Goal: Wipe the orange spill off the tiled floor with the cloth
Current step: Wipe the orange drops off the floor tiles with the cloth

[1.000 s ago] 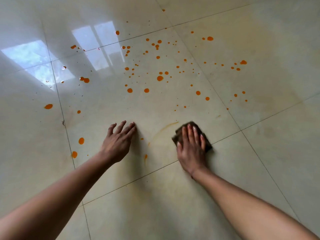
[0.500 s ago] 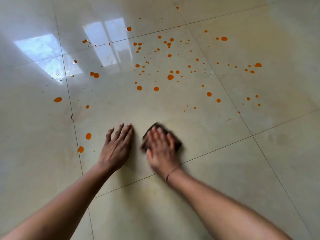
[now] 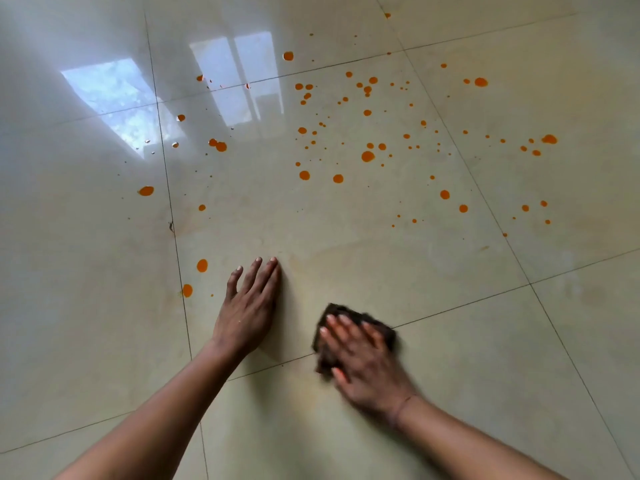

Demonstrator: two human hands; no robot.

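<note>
Orange drops of the spill (image 3: 367, 156) are scattered over the glossy cream tiled floor (image 3: 485, 341), mostly on the far half of the middle tile. Two larger drops (image 3: 202, 265) lie just left of my left hand. My right hand (image 3: 363, 362) presses flat on a dark brown cloth (image 3: 332, 315), fingers straight, and is blurred by motion. The cloth lies over a grout line near me. My left hand (image 3: 247, 306) rests flat on the floor, fingers straight, to the left of the cloth. A faint yellowish smear (image 3: 346, 251) marks the tile beyond the hands.
Dark grout lines (image 3: 173, 223) cross the floor. A bright window reflection (image 3: 114, 98) shines on the far left tiles. More orange drops (image 3: 549, 138) lie on the tile to the far right.
My right hand slid the cloth left toward my left hand, then back toward me and to the right. The curved orange streak seen earlier is gone. My left hand stays planted.
</note>
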